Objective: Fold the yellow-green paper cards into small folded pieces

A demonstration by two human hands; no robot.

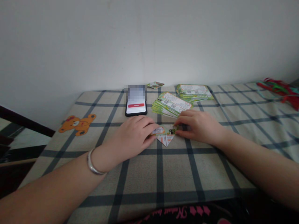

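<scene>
A small leaflet folded into a downward-pointing triangle [166, 134] lies on the checked cloth [163, 174]. My left hand [134, 133] pinches its left corner, fingers curled and pressed down; a silver bangle sits on that wrist. My right hand [198, 126] pinches its right corner, fingers closed on the paper. Both hands press the folded leaflet flat between them.
Behind the hands lie a fanned stack of green leaflets [171, 104] and a second stack [193, 91]. A phone [135, 101] with a lit screen stands left of them. A small folded paper [155, 84] rests by the wall. Red and green ribbons [280, 88] lie far right. A bear print [77, 123] marks the cloth.
</scene>
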